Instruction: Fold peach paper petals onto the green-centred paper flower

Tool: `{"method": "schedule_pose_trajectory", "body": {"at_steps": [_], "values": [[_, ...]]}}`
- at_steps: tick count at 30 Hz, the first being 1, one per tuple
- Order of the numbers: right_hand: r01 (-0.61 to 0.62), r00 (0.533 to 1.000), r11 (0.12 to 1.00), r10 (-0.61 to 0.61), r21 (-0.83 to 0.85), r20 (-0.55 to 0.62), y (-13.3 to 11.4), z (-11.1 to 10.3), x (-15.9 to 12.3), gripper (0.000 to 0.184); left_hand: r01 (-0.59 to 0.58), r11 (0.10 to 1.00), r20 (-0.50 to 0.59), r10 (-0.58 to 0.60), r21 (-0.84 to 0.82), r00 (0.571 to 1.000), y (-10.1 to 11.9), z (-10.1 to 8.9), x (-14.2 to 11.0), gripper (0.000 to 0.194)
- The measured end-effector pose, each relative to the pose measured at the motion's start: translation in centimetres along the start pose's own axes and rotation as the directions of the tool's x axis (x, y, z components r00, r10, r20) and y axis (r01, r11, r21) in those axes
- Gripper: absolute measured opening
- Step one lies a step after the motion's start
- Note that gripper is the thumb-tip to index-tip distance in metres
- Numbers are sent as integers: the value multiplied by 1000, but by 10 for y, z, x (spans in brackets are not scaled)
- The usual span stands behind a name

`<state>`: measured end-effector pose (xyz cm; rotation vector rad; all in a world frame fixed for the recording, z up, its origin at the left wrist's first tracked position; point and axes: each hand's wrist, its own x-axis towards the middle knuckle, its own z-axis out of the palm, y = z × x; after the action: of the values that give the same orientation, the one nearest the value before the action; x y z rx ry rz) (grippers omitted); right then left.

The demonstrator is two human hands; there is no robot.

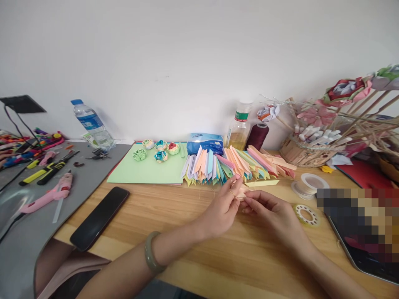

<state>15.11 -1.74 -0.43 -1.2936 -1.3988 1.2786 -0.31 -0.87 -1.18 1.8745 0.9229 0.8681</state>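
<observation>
My left hand [222,207], with a ring on one finger, pinches a small folded piece of pale peach paper [241,192] above the wooden table [174,224]. Fingertips of my right hand [268,207] close on the same paper from the other side. Both hands partly hide it. Just behind them stand rows of folded paper strips [204,166] in lilac, peach, green and blue. Several small paper flowers [161,156] lie on a light green paper sheet [143,172] to the left.
Left are a phone [99,218], pink glue gun [51,197] and water bottle [93,124]. Behind stand a bottle of yellowish liquid [240,128] and a maroon thread spool [258,136]. Right are a tape roll [307,215], a white spool [310,185], a tablet [346,243] and a basket [304,153].
</observation>
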Motion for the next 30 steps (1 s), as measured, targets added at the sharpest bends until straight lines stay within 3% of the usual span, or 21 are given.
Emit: {"method": "schedule_pose_trajectory", "body": {"at_steps": [7, 13, 21, 30], "values": [[-14, 999, 1000, 13, 25, 45, 0, -5, 3, 25, -47, 999, -63, 49, 27, 997, -7, 2, 0, 46], [-122, 990, 990, 117, 66, 83, -5, -8, 4, 30, -51, 999, -44, 52, 10, 998, -6, -1, 1, 45], [-34, 992, 999, 31, 28, 118, -5, -10, 1, 28, -1, 996, -6, 1, -92, 1000, -4, -2, 3, 42], [-72, 994, 997, 68, 42, 90, -6, -6, 0, 37, 73, 985, -16, -76, -158, 997, -1, 0, 4, 42]]}}
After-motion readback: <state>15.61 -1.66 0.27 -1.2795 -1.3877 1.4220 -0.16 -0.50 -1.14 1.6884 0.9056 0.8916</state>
